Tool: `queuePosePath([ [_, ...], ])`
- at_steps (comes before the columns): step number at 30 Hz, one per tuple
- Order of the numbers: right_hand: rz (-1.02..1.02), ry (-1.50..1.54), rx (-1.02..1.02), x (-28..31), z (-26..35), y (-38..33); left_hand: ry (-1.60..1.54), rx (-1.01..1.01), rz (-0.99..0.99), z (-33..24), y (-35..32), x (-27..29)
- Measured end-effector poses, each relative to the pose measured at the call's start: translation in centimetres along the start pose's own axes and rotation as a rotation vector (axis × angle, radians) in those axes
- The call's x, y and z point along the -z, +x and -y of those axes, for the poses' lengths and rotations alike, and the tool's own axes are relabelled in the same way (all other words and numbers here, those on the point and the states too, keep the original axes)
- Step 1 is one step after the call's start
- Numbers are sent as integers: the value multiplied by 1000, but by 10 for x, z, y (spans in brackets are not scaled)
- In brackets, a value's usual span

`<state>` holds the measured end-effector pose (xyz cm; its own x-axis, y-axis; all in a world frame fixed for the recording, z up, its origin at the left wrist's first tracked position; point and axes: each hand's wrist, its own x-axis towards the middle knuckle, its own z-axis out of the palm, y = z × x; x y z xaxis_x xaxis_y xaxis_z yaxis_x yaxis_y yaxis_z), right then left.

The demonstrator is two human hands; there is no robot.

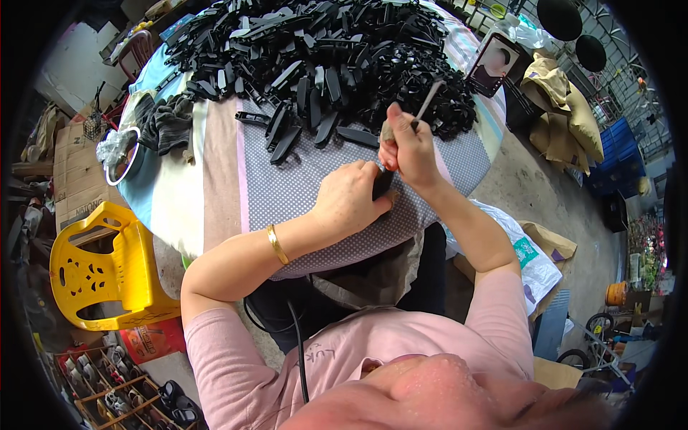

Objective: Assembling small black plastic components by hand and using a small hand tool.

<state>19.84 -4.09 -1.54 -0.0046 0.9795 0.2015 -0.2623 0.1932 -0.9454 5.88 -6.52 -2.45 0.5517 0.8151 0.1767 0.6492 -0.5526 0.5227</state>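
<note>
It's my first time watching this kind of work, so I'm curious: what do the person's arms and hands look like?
Short pink sleeves end above the elbow. A gold-coloured bangle circles the left arm near the wrist; no jewellery shows on the right arm. The left hand and right hand wear no gloves.

Premises appear to be a home workshop: shoe rack (115,389), yellow chair (132,258), cloth-covered table (222,150) heaped with black parts (315,57)
</note>
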Motion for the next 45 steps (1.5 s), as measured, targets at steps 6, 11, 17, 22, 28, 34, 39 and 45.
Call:
queuePosePath([
  [6,-10,23,-5,3,-12,-2,1,-38,-5,2,0,-2],
  [11,55,-32,-18,-1,-8,1,-27,-3,55,0,3,4],
  [17,92,-42,-35,6,-9,4,-60,-33,64,12,21,27],
  [22,160,22,40,11,-27,2,-497,-269,-195,6,76,43],
  [28,-156,-355,350,5,-33,-6,-564,-27,97,-19,76,22],
  [34,-31,-191,34,18,-23,-3,-574,35,95,-23,82,26],
  [39,-339,945,-117,69,21,-3,-711,-91,-20,2,63,7],
  [45,-607,996,-195,123,41,-29,121,-426,101,-12,-17,10],
])
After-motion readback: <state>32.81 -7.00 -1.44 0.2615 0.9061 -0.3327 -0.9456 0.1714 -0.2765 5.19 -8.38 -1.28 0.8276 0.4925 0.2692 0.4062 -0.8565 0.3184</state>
